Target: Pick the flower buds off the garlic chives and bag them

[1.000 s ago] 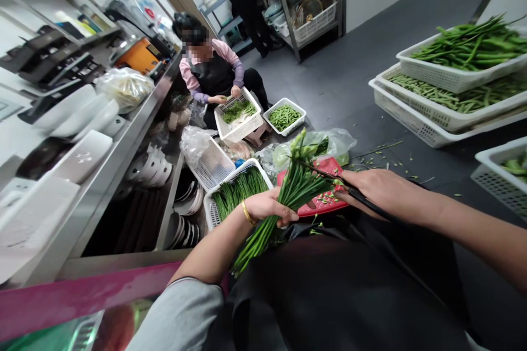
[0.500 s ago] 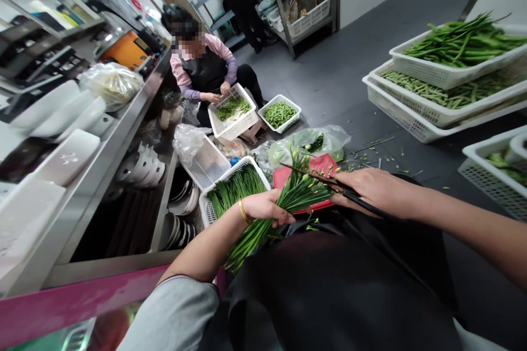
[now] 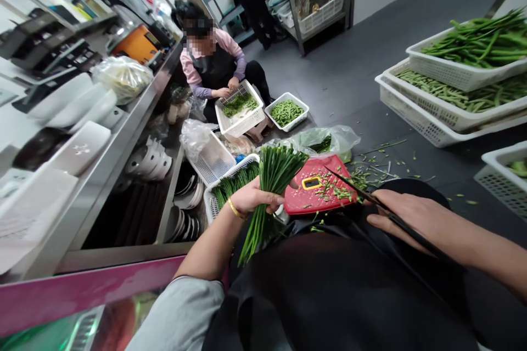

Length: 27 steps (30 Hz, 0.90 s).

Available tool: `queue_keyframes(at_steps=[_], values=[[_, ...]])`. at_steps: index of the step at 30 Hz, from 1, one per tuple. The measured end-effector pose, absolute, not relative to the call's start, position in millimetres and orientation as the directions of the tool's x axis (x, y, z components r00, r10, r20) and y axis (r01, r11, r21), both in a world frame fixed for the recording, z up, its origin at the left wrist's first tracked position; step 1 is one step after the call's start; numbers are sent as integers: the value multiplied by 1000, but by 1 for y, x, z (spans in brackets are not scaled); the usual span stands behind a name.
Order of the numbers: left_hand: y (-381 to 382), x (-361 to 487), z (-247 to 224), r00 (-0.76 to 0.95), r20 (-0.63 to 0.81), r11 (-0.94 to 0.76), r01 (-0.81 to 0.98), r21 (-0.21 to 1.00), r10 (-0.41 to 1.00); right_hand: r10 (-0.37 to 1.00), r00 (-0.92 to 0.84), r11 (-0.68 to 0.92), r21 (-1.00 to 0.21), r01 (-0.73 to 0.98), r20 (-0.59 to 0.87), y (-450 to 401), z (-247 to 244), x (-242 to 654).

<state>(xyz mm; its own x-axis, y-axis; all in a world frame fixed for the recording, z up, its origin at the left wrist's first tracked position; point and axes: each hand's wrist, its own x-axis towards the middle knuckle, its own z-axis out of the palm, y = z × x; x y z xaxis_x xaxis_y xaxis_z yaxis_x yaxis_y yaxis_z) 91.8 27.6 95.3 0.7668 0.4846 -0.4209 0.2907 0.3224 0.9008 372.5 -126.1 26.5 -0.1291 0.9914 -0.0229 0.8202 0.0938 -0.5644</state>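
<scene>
Our left hand (image 3: pixel 255 197) is clenching a thick bundle of long green chive-like stalks (image 3: pixel 274 173), apparently to keep the stems gathered, while our right hand (image 3: pixel 405 222) is grasping a long thin black utensil (image 3: pixel 366 198) beside a red plastic chopping board (image 3: pixel 298 203) strewn with green cuttings. A white plastic basket (image 3: pixel 212 203) of stalks is sitting just beside; farther off, a seated co-worker (image 3: pixel 214 60) is handling greens.

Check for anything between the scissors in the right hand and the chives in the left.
Nothing visible: the scissors in the right hand and the chives in the left hand have only the red board beneath the gap.
</scene>
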Motion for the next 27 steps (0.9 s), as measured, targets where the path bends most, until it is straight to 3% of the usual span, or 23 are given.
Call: queue_keyframes(at_steps=[5,9,11,13,15,18,23,27], values=[[24,97,90,782,-427,293,321,901,454,988,-149,98,-551,829,-48,-107,48,350],[19,94,88,760,-510,273,433,859,403,999,-37,49,-706,707,32,-87,54,352],[19,91,89,718,-473,300,367,881,511,997,7,-60,-756,652,-73,-76,41,356],[23,89,89,641,-374,306,220,926,670,972,-33,-145,-704,695,-233,-63,16,355],[32,89,87,526,-261,246,101,964,810,942,-45,-160,-563,810,-333,-45,-14,347],[47,92,82,338,-113,98,61,993,934,943,28,-162,-384,909,-333,-18,-59,324],[61,95,77,258,2,3,-21,1000,966,962,-15,-87,-360,929,-272,4,-96,302],[61,91,82,270,63,-28,-132,991,961,977,-60,-30,-405,914,-207,22,-75,303]])
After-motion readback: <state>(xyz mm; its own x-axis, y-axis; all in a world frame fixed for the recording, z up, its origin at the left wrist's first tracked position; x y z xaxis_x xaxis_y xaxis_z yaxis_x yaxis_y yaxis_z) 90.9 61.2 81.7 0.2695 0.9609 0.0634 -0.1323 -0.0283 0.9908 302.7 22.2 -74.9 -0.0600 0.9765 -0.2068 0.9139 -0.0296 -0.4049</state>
